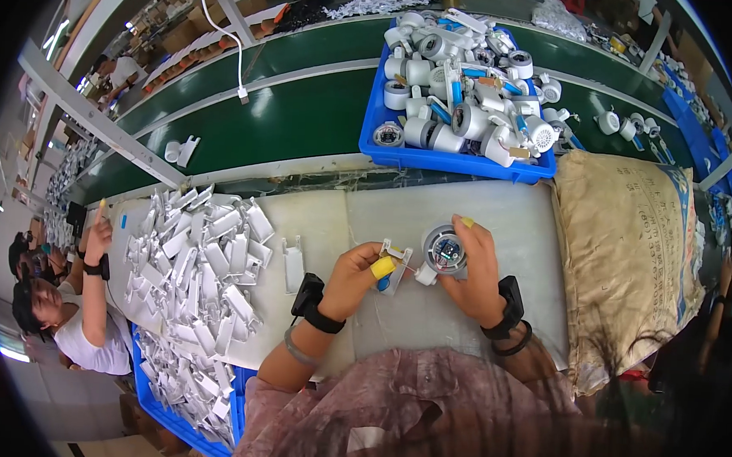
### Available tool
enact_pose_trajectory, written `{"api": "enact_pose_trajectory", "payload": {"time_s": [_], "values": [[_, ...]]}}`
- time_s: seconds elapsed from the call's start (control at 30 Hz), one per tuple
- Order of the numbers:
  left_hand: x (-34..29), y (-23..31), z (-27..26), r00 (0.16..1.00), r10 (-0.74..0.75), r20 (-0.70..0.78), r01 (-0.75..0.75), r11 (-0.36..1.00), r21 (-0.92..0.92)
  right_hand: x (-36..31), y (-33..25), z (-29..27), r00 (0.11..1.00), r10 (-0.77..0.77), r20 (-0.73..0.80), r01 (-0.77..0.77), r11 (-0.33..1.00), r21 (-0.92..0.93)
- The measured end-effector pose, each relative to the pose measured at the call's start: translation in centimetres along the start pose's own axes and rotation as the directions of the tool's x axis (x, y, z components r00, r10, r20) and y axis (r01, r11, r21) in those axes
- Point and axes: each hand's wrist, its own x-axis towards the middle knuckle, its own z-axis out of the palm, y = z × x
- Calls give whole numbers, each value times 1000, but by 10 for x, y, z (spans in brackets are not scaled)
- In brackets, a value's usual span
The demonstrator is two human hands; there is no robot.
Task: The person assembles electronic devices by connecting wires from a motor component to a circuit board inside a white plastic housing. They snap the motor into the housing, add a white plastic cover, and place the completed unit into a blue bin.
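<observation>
My left hand (351,282) pinches a narrow white plastic shell (395,278), with a blue part showing beside its fingers. A yellow cover wraps a digit of that hand. Closed round the rim of a round white housing (446,251) is my right hand (478,276); a circuit board shows inside the housing's open face. The housing's short white neck points toward the shell, and what looks like a thin wire runs between them. One fingertip of my right hand also has a yellow cover. Left of my hands, a single white shell (294,264) lies on the pale work surface (500,204).
Loose white shells (207,253) are heaped at the left, above a blue bin (239,400) of more. Beyond stands a blue tray (460,162) of round assemblies on the green conveyor (296,134). A tan sack (629,259) borders the right. A person (95,338) sits left.
</observation>
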Motion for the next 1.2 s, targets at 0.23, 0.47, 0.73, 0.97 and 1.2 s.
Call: {"api": "enact_pose_trajectory", "payload": {"time_s": [0.23, 0.47, 0.73, 0.97, 1.2], "values": [[2, 3, -1, 999, 35, 11, -35, 999, 30, 0, -3, 4, 998, 65, 24, -66, 998, 17], [7, -7, -4, 1000, 1, 3, -1, 1000, 2, -1, -2, 3, 993, 110, 45, -111, 994, 23], [6, -3, -2, 1000, -9, -7, 9, 999, -47, 4, -5, 3, 996, 80, -27, -80, 997, 7], [4, 0, -3, 1000, -24, 13, 23, 998, 52, 1, -2, 1, 995, 98, 33, -100, 994, 42], [1, 1, -7, 997, -78, 19, 77, 997, 28, 1, -4, 4, 992, 114, 55, -115, 993, 19]]}}
